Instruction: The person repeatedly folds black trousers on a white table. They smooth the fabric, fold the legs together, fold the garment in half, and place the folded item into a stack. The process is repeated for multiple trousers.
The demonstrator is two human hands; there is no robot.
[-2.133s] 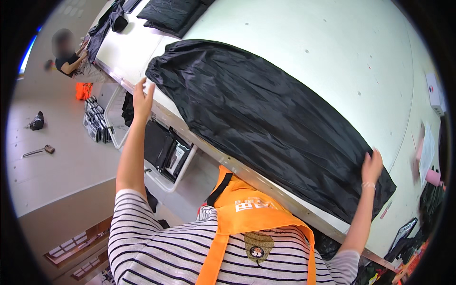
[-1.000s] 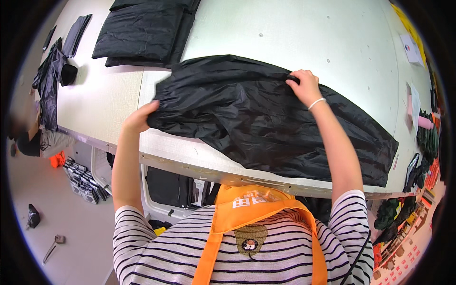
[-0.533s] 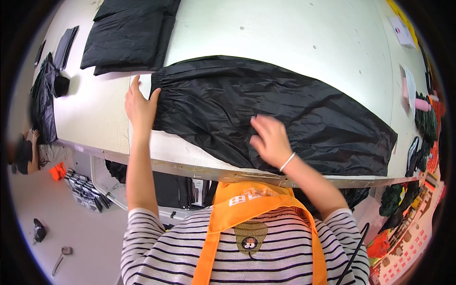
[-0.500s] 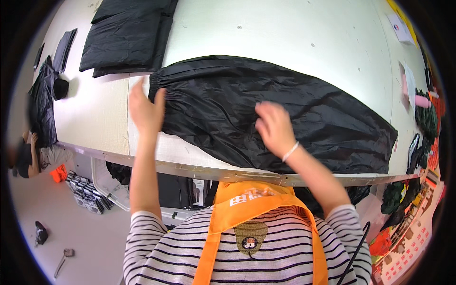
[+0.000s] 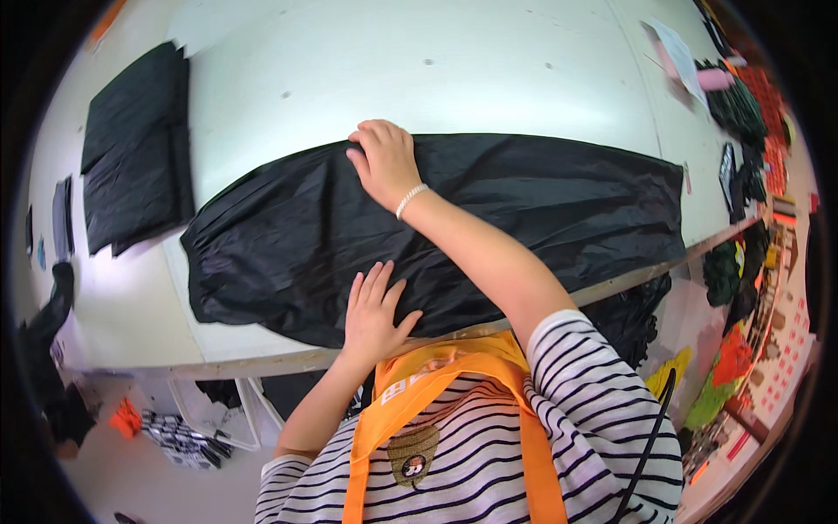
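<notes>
A long black garment (image 5: 550,205) of thin, slightly shiny cloth lies across the white table (image 5: 489,96), its gathered elastic end at the left. My left hand (image 5: 375,314) rests on its near side with the fingers spread out flat. Farther off, my right hand (image 5: 386,164) is laid over the far edge. Its fingers bend a little and the thumb stands apart, so it looks open, with no cloth visibly pinched. A beaded bracelet circles the right wrist.
Folded black cloth (image 5: 140,157) is piled on the table at the left. At the far right lie a paper sheet (image 5: 679,59) and a pink roll (image 5: 714,80). Below the table edge stands a white-framed bin (image 5: 255,410). Another person's dark sleeve (image 5: 54,301) shows at the far left.
My left hand has left the gathered end and come down flat on the near side. The right hand has gone left and away to the far edge. The cloth looks smoother; the view has shifted.
</notes>
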